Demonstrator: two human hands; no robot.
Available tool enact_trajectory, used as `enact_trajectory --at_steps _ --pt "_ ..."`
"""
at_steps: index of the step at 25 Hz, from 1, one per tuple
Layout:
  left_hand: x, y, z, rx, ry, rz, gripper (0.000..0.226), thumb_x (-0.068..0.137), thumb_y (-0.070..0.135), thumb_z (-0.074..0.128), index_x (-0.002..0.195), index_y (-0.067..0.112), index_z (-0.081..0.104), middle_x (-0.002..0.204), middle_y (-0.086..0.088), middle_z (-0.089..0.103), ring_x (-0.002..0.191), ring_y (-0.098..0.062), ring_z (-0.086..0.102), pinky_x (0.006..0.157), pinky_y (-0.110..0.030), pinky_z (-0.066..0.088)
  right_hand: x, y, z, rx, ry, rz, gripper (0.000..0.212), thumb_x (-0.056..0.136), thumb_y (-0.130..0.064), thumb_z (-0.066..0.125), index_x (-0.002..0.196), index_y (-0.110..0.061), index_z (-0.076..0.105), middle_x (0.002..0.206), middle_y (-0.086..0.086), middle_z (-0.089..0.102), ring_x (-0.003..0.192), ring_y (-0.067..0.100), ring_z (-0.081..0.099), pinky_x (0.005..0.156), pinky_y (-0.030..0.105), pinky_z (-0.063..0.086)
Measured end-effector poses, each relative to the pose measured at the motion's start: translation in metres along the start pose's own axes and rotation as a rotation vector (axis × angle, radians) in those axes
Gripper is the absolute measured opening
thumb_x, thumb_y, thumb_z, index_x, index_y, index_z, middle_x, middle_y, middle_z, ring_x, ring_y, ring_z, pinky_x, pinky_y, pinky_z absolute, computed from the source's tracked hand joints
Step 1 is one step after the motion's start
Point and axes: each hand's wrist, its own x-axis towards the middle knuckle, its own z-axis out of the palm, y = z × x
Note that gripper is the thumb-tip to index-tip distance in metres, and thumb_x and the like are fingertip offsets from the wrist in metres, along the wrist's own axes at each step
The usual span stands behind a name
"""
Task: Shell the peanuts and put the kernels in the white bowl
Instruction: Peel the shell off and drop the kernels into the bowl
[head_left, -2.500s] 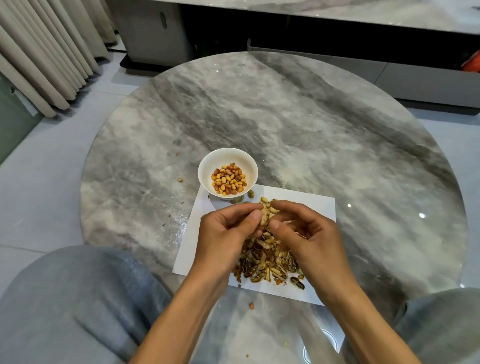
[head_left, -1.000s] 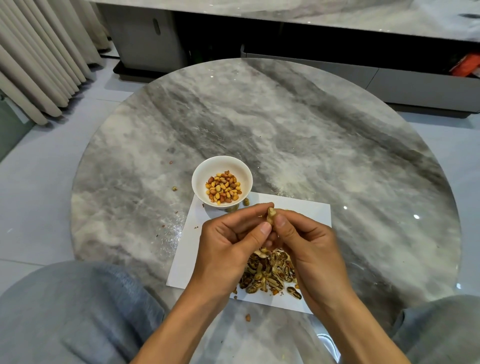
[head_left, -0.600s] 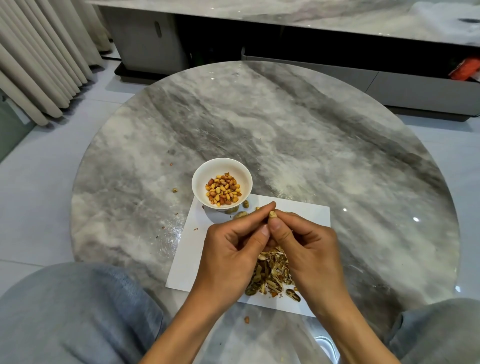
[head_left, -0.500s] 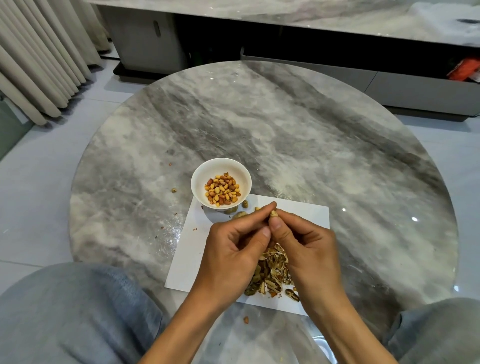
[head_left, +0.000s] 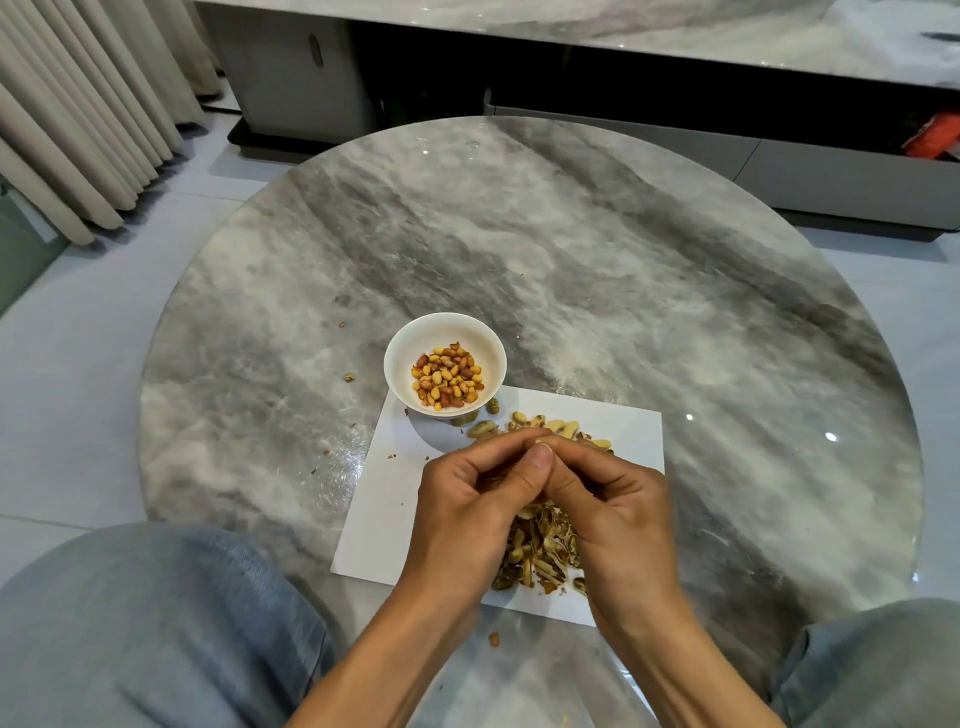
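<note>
Left hand (head_left: 470, 512): fingers curled, pinched a peanut (head_left: 539, 442) together with the right hand (head_left: 610, 501), above the white paper sheet (head_left: 387, 512).
White bowl (head_left: 415, 338): at the sheet's far-left corner, held kernels (head_left: 447, 383).
Empty shells (head_left: 540, 551): piled on the sheet, under the hands.
Unshelled peanuts (head_left: 558, 428): on the sheet's far part.

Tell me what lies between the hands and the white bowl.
Head view: unshelled peanuts on the white paper, between both hands and the white bowl.

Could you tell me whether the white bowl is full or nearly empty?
Partly filled: the white bowl holds a shallow layer of kernels, with bare white wall above them.
</note>
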Motion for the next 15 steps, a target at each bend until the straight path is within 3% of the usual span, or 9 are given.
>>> enact_trajectory --at_steps 4,8,12,15 --pt "-0.0006 -0.0057 0.0027 0.001 0.069 0.024 0.020 0.091 0.007 0.065 0.106 0.012 0.077 0.105 -0.001 0.077 0.105 -0.014 0.071 0.089 -0.024 0.055 0.0002 0.0038 0.0025 -0.056 0.014 -0.022 0.021 0.088 -0.001 0.067 0.094 -0.018 0.080 0.095 0.002 0.078 0.095 0.018 0.074 0.080 0.024 0.057" --pt "-0.0012 -0.0059 0.0026 0.022 0.084 0.029 0.022 0.094 0.011 0.062 0.108 0.020 0.076 0.107 0.004 0.076 0.107 -0.009 0.070 0.087 -0.021 0.055 0.0007 0.0052 -0.0001 -0.015 0.006 0.070 0.018 0.090 -0.008 0.065 0.098 -0.016 0.080 0.094 0.006 0.078 0.092 0.020 0.074 0.079 0.026 0.057" --pt "-0.0006 -0.0035 0.0011 0.148 0.088 0.133 0.026 0.095 0.008 0.060 0.105 0.026 0.076 0.108 0.006 0.075 0.105 -0.005 0.069 0.084 -0.016 0.053 0.0020 0.0020 -0.0020 0.162 -0.108 0.178 0.023 0.088 -0.019 0.061 0.098 -0.009 0.079 0.099 0.015 0.076 0.099 0.023 0.072 0.084 0.027 0.055" --pt "0.0017 -0.0037 -0.0036 0.145 0.037 0.111 0.024 0.095 0.007 0.060 0.103 0.021 0.077 0.107 0.003 0.073 0.103 -0.008 0.069 0.080 -0.021 0.055 0.0028 0.0001 -0.0016 0.236 -0.159 0.232 0.025 0.088 -0.020 0.058 0.090 -0.009 0.080 0.086 0.008 0.075 0.083 0.014 0.070 0.077 0.023 0.056"
